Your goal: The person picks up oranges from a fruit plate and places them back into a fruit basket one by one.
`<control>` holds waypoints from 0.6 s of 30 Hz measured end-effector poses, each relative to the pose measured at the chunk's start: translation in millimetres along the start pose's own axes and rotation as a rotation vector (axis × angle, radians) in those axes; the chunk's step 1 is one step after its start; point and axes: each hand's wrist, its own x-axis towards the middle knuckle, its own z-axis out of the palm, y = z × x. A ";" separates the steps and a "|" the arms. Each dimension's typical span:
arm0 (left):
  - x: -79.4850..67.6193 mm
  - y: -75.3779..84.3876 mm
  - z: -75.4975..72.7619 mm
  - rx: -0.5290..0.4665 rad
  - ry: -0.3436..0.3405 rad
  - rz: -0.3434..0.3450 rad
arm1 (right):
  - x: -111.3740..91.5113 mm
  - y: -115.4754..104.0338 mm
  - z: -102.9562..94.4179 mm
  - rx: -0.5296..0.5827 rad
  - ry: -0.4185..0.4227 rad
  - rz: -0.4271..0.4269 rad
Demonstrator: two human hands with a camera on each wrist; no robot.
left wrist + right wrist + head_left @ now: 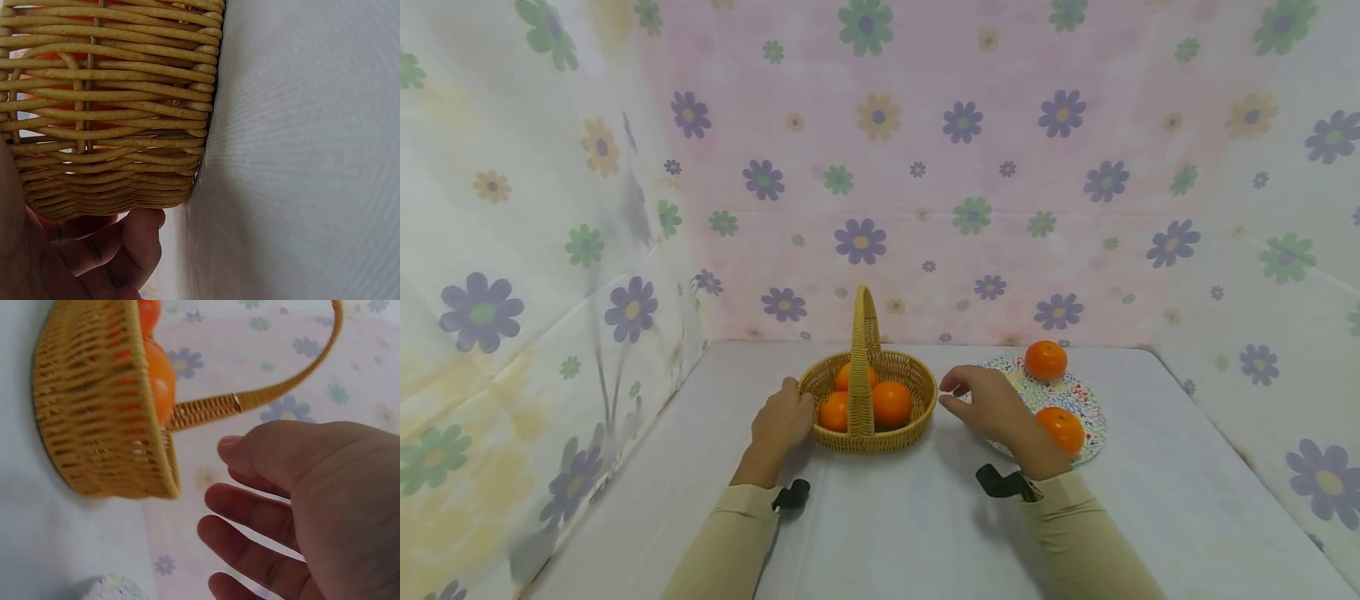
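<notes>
A yellow wicker basket [917, 429] with a tall arched handle stands on the table, three oranges [892, 405] inside. My left hand [784, 422] holds its left end. In the left wrist view, curved fingers [139, 240] lie against the outside of the woven wall [112, 162]; the thumb's grip is partly out of sight. Just off the basket's right rim is my right hand [992, 404], fingers spread and loosely bent with nothing between them. The right wrist view shows a gap between that hand [300, 494] and the basket [100, 412].
To the right lies a round plate [1093, 408] with a multicoloured pattern, bearing two oranges [1046, 361], one far and one near. My right forearm passes over its near left side. Flower-printed cloth [925, 183] walls the white table [895, 533] at the back and both sides.
</notes>
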 end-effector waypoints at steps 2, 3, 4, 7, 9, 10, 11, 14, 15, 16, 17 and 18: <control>0.1 0.4 0.2 -0.001 0.002 0.005 | -1.5 4.8 -6.7 0.000 -0.013 0.004; -0.2 0.8 0.1 -0.001 0.002 0.005 | -2.3 7.5 -9.8 0.000 -0.021 0.006; -0.2 0.7 0.1 -0.002 0.002 0.003 | -2.9 10.3 -12.7 0.002 -0.030 0.006; -1.4 1.3 -0.5 -0.003 0.003 0.000 | -5.1 18.1 -22.3 0.023 -0.058 0.022; -2.0 1.8 -0.9 -0.002 0.005 -0.001 | -7.2 24.0 -29.6 0.040 -0.082 0.042; -2.2 1.9 -1.0 -0.003 0.006 0.000 | -8.8 27.1 -33.7 0.048 -0.096 0.052; -2.5 2.2 -1.1 -0.003 0.007 0.000 | -10.5 30.6 -37.8 0.053 -0.108 0.065; -2.6 2.8 -1.2 -0.007 0.005 0.003 | -16.6 43.0 -51.2 0.070 -0.142 0.093; -2.6 2.7 -1.4 -0.009 0.006 0.004 | -18.0 47.7 -55.2 0.077 -0.143 0.100; -2.7 2.5 -1.5 -0.010 0.006 0.004 | -19.6 52.6 -59.2 0.078 -0.142 0.105; -2.6 2.3 -1.5 -0.010 0.006 0.005 | -21.1 57.5 -63.1 0.080 -0.137 0.110; -2.7 2.2 -1.6 -0.012 0.006 0.005 | -22.5 62.7 -66.6 0.083 -0.132 0.111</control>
